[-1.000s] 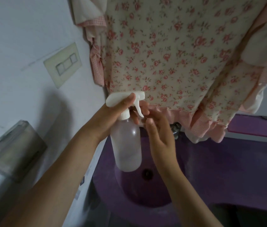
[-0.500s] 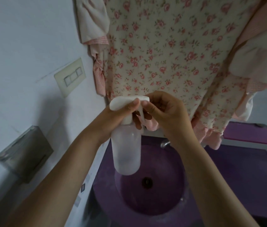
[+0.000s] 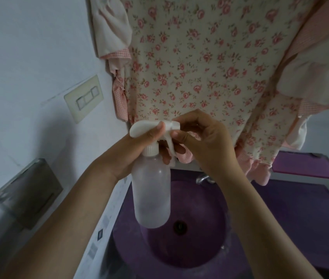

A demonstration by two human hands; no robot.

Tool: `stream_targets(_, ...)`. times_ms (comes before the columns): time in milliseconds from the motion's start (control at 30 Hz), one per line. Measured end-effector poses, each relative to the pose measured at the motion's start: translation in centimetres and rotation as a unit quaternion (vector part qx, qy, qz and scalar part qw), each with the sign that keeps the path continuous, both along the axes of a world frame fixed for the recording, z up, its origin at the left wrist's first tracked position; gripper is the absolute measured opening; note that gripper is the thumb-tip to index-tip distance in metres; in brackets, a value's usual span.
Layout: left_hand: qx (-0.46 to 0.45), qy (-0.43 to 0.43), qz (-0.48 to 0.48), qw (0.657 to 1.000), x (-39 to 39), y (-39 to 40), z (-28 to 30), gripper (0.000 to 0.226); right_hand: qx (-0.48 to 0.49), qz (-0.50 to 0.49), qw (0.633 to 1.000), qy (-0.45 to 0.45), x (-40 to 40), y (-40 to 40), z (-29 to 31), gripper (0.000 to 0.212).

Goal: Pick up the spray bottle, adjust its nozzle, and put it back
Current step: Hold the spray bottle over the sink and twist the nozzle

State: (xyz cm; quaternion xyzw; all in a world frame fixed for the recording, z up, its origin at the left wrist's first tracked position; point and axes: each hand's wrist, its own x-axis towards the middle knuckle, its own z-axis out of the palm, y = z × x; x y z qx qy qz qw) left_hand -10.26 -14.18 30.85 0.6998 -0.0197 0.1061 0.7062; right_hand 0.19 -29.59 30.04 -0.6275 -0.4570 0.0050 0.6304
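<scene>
In the last second I brought my right hand (image 3: 204, 143) up from below the trigger to pinch the nozzle (image 3: 174, 125), left hand (image 3: 139, 150) clamped round the bottle (image 3: 151, 194) neck above the sink (image 3: 200, 254), so adjusting had begun.

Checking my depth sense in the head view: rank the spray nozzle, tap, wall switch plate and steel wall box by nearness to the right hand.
From the right hand:
1. Spray nozzle, at its fingertips.
2. Tap, just below.
3. Wall switch plate, left.
4. Steel wall box, far lower left.
</scene>
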Motion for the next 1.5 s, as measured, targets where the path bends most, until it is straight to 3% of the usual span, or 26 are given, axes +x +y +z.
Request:
stream_targets(67,-0.012,0.012,-0.03,0.999,0.0,0.1,0.1,0.06,0.005,-0.025,0.998,-0.053,0.1,-0.1,0.0,0.031)
stream_targets(167,-0.05,0.044,-0.066,0.996,-0.1,0.4,0.2,0.064,0.017,-0.06,0.985,-0.159,0.5,-0.1,-0.2,0.023)
stream_targets(333,-0.093,0.055,-0.094,0.99,-0.1,0.7,-0.2,0.061,0.069,-0.118,0.928,-0.347,1.0,0.1,-0.4,0.019)
stream_targets(433,-0.102,0.051,-0.101,0.988,0.1,1.0,-0.3,0.06,0.079,-0.126,0.915,-0.376,1.2,0.2,-0.6,0.017)
stream_targets(533,-0.073,0.046,-0.091,0.992,0.0,1.2,-0.2,0.057,0.047,-0.123,0.945,-0.3,0.9,0.3,-1.1,0.021)
stream_targets(667,0.0,0.016,-0.023,1.0,0.1,1.0,-0.1,0.048,0.011,-0.084,0.996,-0.018,0.5,0.7,-2.7,0.038)
stream_targets(733,0.025,0.002,0.007,1.0,0.4,0.9,-0.3,0.042,0.019,-0.041,0.993,0.11,-0.2,1.0,-4.4,0.038)
stream_targets(833,0.039,0.024,0.063,0.997,1.4,0.9,-1.6,0.044,0.016,0.046,0.974,0.223,-2.3,1.8,-8.2,0.045)
stream_targets(933,0.081,0.067,0.1,0.989,2.3,0.9,-4.3,0.041,-0.052,0.09,0.963,0.247,-4.6,3.1,-12.3,0.06)
stream_targets(1067,0.118,0.156,0.176,0.965,3.8,0.8,-9.0,0.038,-0.115,0.037,0.942,0.312,-5.7,5.3,-17.9,0.088)
stream_targets(1333,0.086,0.244,0.221,0.94,5.8,2.1,-17.5,0.04,-0.158,-0.007,0.891,0.425,-5.5,7.1,-25.0,0.082)
stream_targets(1500,0.122,0.31,0.206,0.92,6.2,2.4,-20.1,0.042,-0.152,-0.001,0.869,0.47,-5.9,7.3,-27.6,0.082)
